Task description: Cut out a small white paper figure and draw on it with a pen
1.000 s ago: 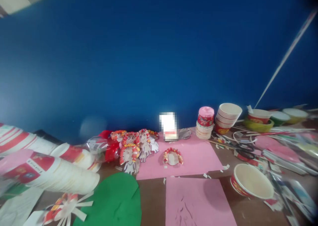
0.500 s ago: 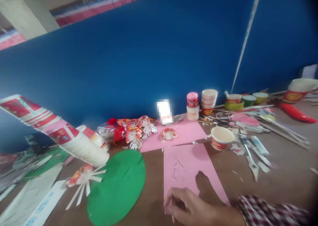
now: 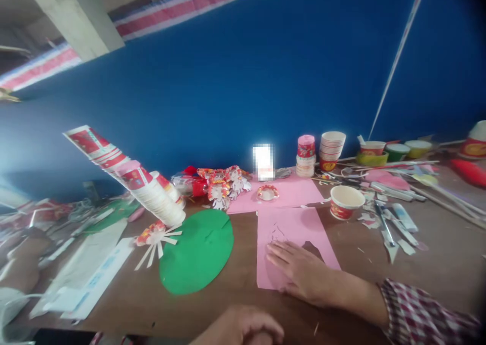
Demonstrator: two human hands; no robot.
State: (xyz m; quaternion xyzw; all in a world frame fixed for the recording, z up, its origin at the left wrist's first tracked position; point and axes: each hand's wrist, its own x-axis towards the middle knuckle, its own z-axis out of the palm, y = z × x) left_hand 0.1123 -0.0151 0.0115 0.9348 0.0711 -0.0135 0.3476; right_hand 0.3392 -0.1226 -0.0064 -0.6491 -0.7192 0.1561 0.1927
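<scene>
My right hand (image 3: pixel 299 271) lies flat, palm down and fingers apart, on the near part of a pink paper sheet (image 3: pixel 292 226) on the brown table. Pencil-like marks show on the sheet just above my fingers. My left hand (image 3: pixel 243 329) sits at the bottom edge with its fingers curled in; nothing shows in it. A green paper disc (image 3: pixel 197 249) lies left of the pink sheet. A red-and-white paper bowl (image 3: pixel 345 202) stands to the sheet's upper right.
A long stack of paper cups (image 3: pixel 129 175) leans at the left, with a cup cut into strips (image 3: pixel 155 236) below it. Paper dolls (image 3: pixel 224 183), a second pink sheet (image 3: pixel 292 193), stacked bowls (image 3: pixel 332 147) and scattered tools (image 3: pixel 385 223) lie behind. Another person's arm (image 3: pixel 18 264) rests far left.
The view has pulled back and tilted. My right hand slid up the pink sheet and spread flat. My left hand came into view at the bottom edge.
</scene>
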